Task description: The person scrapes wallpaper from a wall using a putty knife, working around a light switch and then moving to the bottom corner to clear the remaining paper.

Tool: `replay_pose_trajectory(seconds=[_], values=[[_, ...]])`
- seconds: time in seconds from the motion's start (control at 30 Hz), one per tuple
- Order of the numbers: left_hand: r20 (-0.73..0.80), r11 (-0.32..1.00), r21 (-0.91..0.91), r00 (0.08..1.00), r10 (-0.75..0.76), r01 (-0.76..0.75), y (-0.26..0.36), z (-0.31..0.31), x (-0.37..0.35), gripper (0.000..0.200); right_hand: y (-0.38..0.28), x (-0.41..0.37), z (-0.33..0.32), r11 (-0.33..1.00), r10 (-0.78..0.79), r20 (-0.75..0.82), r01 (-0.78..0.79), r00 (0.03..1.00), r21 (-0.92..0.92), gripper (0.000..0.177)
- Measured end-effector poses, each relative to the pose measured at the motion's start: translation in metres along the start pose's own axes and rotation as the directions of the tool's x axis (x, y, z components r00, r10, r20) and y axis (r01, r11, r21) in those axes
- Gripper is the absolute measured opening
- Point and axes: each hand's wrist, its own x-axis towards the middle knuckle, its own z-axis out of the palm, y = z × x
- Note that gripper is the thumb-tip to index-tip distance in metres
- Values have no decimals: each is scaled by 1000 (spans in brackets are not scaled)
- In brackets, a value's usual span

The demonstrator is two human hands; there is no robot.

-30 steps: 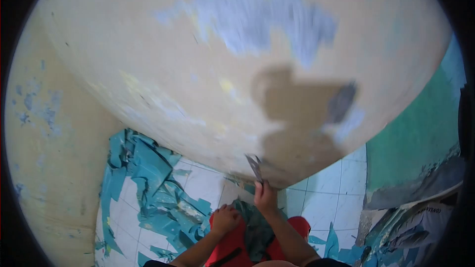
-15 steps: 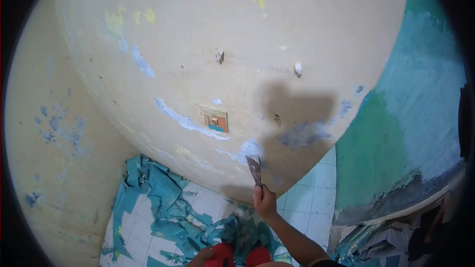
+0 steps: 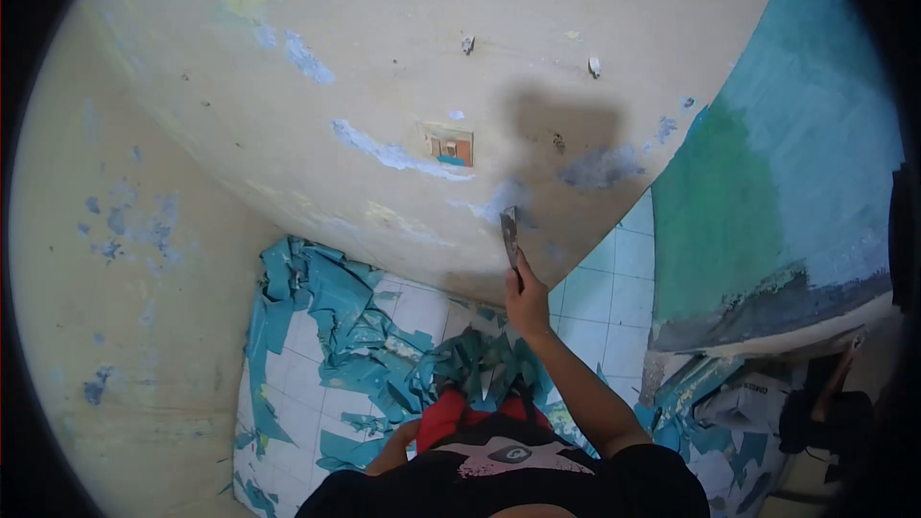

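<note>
My right hand [image 3: 528, 303] is closed around the handle of a paint scraper [image 3: 509, 233]. The blade points up and lies against the beige wall [image 3: 365, 105], at the lower edge of a pale bare patch [image 3: 507, 196]. Up and to the left of the blade is a wall switch plate [image 3: 448, 147] with a teal strip along its bottom. Low in the view, my left hand [image 3: 403, 435] is beside my red shorts [image 3: 443, 419]; its fingers are mostly hidden.
Peeled teal paint sheets [image 3: 326, 297] lie heaped over the white tiled floor [image 3: 583, 318], also around my feet. A green and blue wall [image 3: 739, 211] stands to the right. Another person [image 3: 827, 412] is at the lower right, near a grey-white bag-like object [image 3: 743, 405].
The view has tilted down, so the wall marks sit higher and more of my body shows. The scraper stays at the same pale patch, its blade now seen more edge-on.
</note>
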Motion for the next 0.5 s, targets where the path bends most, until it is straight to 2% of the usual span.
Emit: replay_pose_trajectory(seconds=[0.07, 0.13, 0.17, 0.2, 0.23, 0.27, 0.3, 0.33, 0.4, 0.43, 0.47, 0.5], values=[[100, 987, -25, 983, -153, 156, 14, -27, 5, 51, -3, -3, 9, 1000, -28, -55, 28, 998, -5, 45], [180, 951, -41, 938, -295, 307, 20, -48, -1, 51, 5, 3, 17, 990, -125, -103, 117, 987, -81, 45], [134, 993, 64, 985, -110, 102, 4, -61, 32, 51, 7, 7, 13, 990, -139, -90, 135, 986, -44, 44], [108, 979, 175, 990, 89, -107, -15, -74, 70, 50, 6, 7, 9, 990, -139, -94, 137, 986, -37, 44], [101, 978, 174, 990, 98, -115, 2, -90, 59, 50, 2, 11, 3, 992, -121, -53, 118, 991, -46, 43], [-25, 986, -118, 993, 116, -118, 21, -104, 48, 49, -2, 16, 0, 993, -103, -15, 102, 995, -59, 43], [-142, 907, -394, 985, 98, -147, 38, -119, 40, 48, -2, 15, 2, 994, -90, -30, 88, 995, -61, 42], [-141, 908, -388, 984, 111, -158, 31, -129, 62, 48, -3, 14, 8, 994, -94, -44, 91, 995, -64, 42], [-60, 942, -232, 970, 236, -244, 13, -150, 100, 54, -4, 9, 18, 995, -61, -69, 56, 996, -79, 42], [-68, 962, -146, 973, 221, -229, 14, -160, 101, 54, 0, 7, 21, 995, -56, -70, 50, 996, -88, 42], [-60, 963, -147, 974, 220, -227, 13, -165, 99, 54, 4, 6, 26, 1000, 2, -98, -4, 995, -15, 42], [-24, 962, -225, 988, 156, -157, 13, -171, 95, 55, 7, 7, 31, 997, 59, -121, -52, 991, 61, 42]])
